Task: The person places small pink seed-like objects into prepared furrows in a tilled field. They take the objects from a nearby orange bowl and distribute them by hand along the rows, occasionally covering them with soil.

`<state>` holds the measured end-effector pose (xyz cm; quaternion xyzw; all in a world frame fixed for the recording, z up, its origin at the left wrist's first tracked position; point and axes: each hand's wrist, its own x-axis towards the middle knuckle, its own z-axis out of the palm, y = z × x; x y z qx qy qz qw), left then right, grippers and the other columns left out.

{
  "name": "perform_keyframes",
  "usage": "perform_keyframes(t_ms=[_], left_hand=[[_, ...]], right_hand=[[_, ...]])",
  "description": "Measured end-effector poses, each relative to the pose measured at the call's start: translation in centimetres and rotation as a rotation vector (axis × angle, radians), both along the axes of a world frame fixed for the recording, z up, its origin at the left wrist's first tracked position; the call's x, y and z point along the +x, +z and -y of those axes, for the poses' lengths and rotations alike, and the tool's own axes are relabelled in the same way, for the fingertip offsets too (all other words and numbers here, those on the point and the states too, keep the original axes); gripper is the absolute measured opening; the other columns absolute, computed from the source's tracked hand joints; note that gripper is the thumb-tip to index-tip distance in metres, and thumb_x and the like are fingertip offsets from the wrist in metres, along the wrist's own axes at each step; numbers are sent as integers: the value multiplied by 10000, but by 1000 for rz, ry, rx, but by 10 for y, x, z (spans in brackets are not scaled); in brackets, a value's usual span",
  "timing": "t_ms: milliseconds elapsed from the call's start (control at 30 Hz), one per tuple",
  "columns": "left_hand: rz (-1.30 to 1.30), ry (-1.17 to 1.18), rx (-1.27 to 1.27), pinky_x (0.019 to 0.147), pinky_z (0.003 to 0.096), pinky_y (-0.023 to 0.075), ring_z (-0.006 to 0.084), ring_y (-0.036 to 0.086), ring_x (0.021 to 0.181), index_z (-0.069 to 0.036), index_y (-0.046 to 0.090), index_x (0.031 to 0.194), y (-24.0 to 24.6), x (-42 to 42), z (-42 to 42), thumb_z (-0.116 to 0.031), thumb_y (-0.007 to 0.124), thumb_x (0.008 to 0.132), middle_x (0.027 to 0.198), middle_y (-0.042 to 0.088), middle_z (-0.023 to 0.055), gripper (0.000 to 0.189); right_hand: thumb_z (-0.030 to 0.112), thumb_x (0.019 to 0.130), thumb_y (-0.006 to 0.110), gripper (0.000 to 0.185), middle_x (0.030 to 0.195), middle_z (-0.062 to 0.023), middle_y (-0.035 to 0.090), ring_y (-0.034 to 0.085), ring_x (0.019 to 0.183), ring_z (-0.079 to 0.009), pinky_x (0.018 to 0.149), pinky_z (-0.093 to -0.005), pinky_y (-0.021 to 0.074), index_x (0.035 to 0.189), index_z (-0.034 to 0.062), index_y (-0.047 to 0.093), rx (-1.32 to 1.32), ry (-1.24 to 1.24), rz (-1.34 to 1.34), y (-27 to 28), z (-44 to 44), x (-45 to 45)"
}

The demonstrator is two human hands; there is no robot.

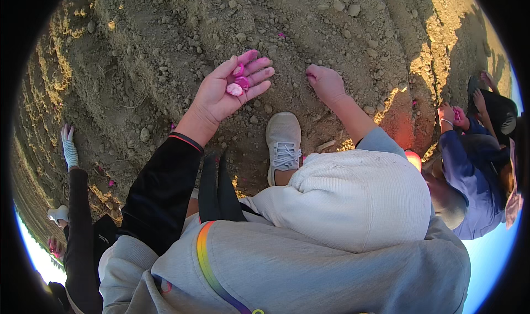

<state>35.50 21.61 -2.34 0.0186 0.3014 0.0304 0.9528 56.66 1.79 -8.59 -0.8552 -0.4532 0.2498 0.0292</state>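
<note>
My left hand point(227, 82) is turned palm up above the soil, its fingers spread and stained pink. Several pink-coated pieces point(242, 82), which look like garlic cloves, rest on the palm and finger bases; the one nearest the wrist is partly white. To the right, my right hand point(325, 82) is held low over the ground with its fingers curled in. Whether anything is inside that hand is hidden. Between and beneath both hands lies loose, cloddy soil point(285, 86). A pink piece point(281, 35) lies on the soil beyond them.
My beige shoe point(283, 142) stands on the soil just below the hands. At the left a co-worker's gloved hand point(69, 146) reaches to the ground. Other people crouch at the right, one with pink pieces point(456, 114) in hand. Furrows and clods point(354, 10) cross the field.
</note>
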Motion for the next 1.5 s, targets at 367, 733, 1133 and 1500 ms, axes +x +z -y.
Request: perform_keyframes(t_ms=[367, 733, 1133, 1500], left_hand=[[29, -125, -28, 1062, 546, 369, 339, 453, 1273, -25, 404, 1362, 11, 10, 22, -412, 266, 1027, 1356, 474, 183, 530], [0, -182, -36, 1028, 524, 413, 373, 426, 1297, 8, 326, 1414, -4, -7, 20, -395, 304, 1022, 1414, 411, 221, 562], [45, 50, -43, 1043, 530, 403, 396, 375, 1328, 24, 313, 1413, -3, -5, -11, -375, 294, 1027, 1446, 357, 236, 555], [12, 95, -152, 1100, 542, 306, 301, 480, 1227, 7, 364, 1393, -11, -1, 0, -425, 290, 1022, 1289, 514, 174, 574]], right_hand=[[123, 804, 660, 216, 917, -45, 634, 618, 867, -255, 706, -346, 528, 1016, 160, 660, 618, 374, -211, 98, -63, -48], [196, 846, 633, 151, 783, -134, 643, 625, 737, -318, 676, -400, 508, 831, 49, 662, 378, -42, -124, 55, -54, 15], [211, 817, 621, 207, 917, -167, 679, 648, 905, -336, 808, -433, 516, 916, 48, 702, -464, 272, 60, 29, -136, 16], [200, 796, 636, 131, 808, -81, 599, 613, 792, -295, 684, -404, 507, 852, 84, 610, 372, 353, -289, 91, -111, -76]])
